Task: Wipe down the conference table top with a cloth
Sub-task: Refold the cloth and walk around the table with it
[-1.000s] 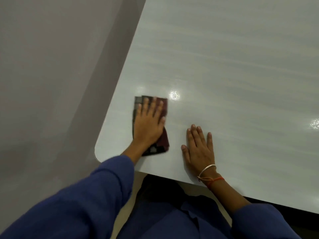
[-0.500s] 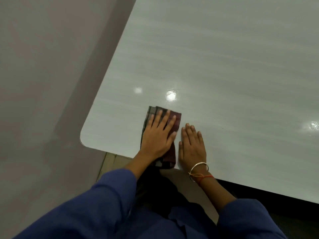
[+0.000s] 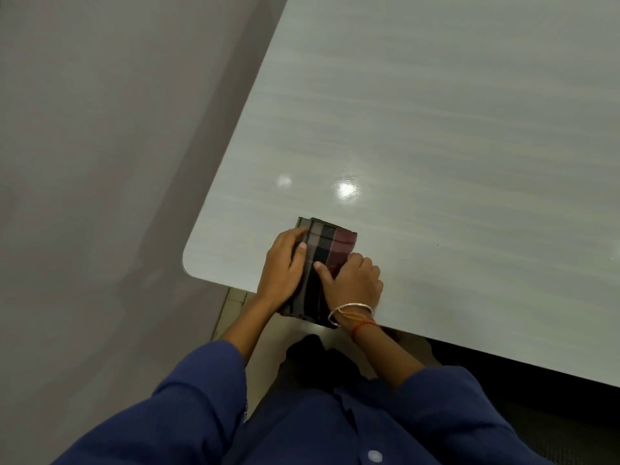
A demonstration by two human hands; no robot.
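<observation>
A: While the left hand [image 3: 285,266] and right hand [image 3: 355,280] each gripped the folded cloth [image 3: 322,253], where was it?
B: Overhanging the table [image 3: 436,129] edge; a loose grip could have dropped it.

The table top [image 3: 436,129] looks like pale laminate with faint wood grain, smooth and glossy. The cloth [image 3: 322,243] is matt woven fabric. At its 5 o'clock is a shiny metal bangle [image 3: 355,305].
</observation>
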